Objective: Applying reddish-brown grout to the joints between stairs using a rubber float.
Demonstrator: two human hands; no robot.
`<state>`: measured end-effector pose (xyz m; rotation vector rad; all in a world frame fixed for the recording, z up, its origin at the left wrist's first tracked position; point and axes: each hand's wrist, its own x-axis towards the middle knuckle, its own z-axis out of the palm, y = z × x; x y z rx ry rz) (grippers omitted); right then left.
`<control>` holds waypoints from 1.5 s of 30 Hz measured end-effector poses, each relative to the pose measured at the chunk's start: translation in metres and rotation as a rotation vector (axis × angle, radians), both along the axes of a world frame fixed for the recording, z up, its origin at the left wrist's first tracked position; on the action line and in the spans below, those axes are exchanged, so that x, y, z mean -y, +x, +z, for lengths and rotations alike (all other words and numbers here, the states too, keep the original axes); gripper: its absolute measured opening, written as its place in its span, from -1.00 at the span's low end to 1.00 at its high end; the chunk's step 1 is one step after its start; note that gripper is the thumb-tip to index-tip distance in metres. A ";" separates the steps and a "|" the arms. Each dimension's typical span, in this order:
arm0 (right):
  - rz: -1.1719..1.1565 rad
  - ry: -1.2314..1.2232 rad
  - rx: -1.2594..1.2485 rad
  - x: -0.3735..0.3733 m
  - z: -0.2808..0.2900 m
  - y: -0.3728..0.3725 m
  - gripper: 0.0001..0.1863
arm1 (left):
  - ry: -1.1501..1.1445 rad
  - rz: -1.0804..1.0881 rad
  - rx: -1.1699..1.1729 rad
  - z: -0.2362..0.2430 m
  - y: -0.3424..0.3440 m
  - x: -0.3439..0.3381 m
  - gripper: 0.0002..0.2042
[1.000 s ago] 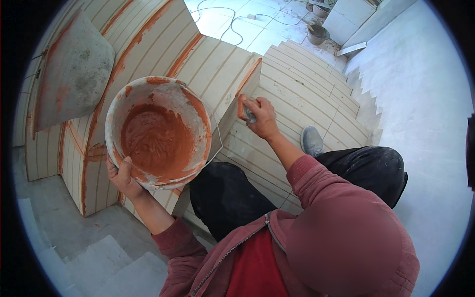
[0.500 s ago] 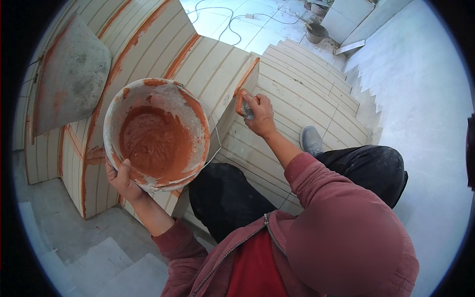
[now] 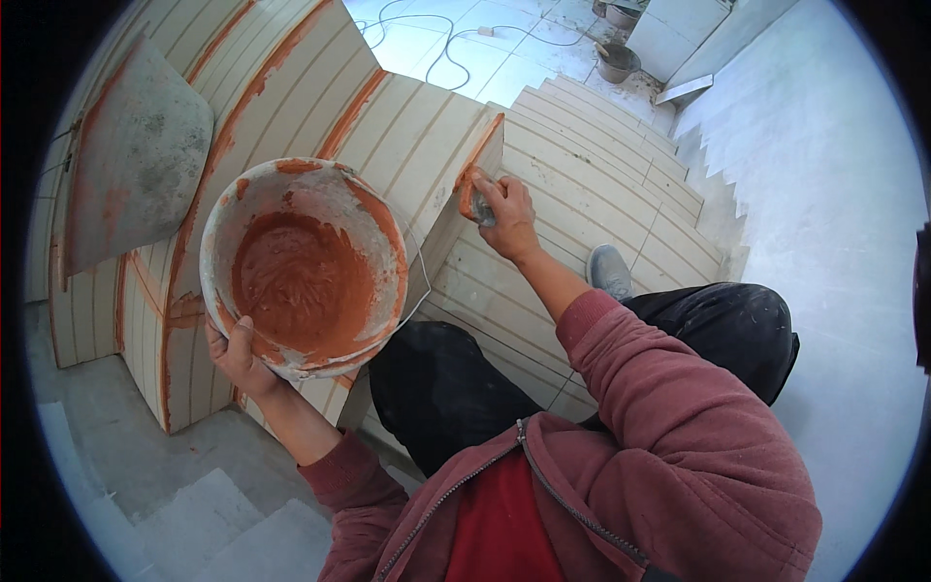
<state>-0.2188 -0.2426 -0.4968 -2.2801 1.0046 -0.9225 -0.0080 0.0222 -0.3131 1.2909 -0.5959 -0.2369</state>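
My left hand (image 3: 242, 357) grips the rim of a white, mortar-smeared bucket (image 3: 211, 242) holding wet orange mortar (image 3: 301, 276), its wire handle hanging at the right. My right hand (image 3: 507, 218) is closed on a small grey, orange-coated tool (image 3: 474, 201), held against the orange-smeared edge (image 3: 478, 147) of a cream tiled step; its exact shape is partly hidden by the fingers. Beside the bucket, at upper left, a stained grey curved panel or trough (image 3: 136, 155) rests against tiled steps (image 3: 398, 131) with orange lines along their edges.
Grooved tiled steps (image 3: 601, 165) descend on the right beside a pale wall (image 3: 815, 213). Below lies a tiled floor with a cable (image 3: 451, 48), a dark bucket (image 3: 618, 64) and a metal bar (image 3: 684, 89). My knees and grey shoe (image 3: 608, 272) are on the steps. Unfinished grey steps (image 3: 204, 514) are at lower left.
My right hand with the tool has moved a little up along the step edge. The bucket in my left hand has shifted slightly down and left.
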 end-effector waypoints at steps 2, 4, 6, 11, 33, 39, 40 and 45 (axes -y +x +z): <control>-0.004 0.010 -0.006 -0.004 0.003 -0.003 -0.19 | 0.016 0.006 -0.017 0.003 -0.005 -0.001 -0.61; 0.008 -0.043 -0.069 0.002 0.008 0.003 -0.16 | 0.032 0.008 -0.034 0.010 -0.008 0.004 -0.61; 0.039 -0.002 -0.086 -0.002 0.002 -0.009 -0.20 | 0.035 0.029 -0.023 0.005 -0.008 0.004 -0.61; 0.085 0.086 0.147 0.032 0.033 -0.014 -0.31 | 0.018 0.016 -0.043 0.005 -0.005 -0.006 -0.62; -0.078 0.437 0.310 0.014 0.028 0.000 -0.38 | -0.030 0.034 -0.063 0.001 -0.004 0.000 -0.59; 0.091 0.442 0.336 0.015 0.028 0.000 -0.33 | -0.019 0.025 -0.030 -0.002 -0.001 -0.008 -0.58; -0.016 0.649 0.397 0.025 0.022 -0.003 -0.31 | -0.025 0.033 -0.024 -0.003 0.000 -0.007 -0.59; 0.052 0.656 0.450 0.037 0.004 0.001 -0.28 | -0.030 -0.004 -0.059 -0.005 0.000 -0.006 -0.59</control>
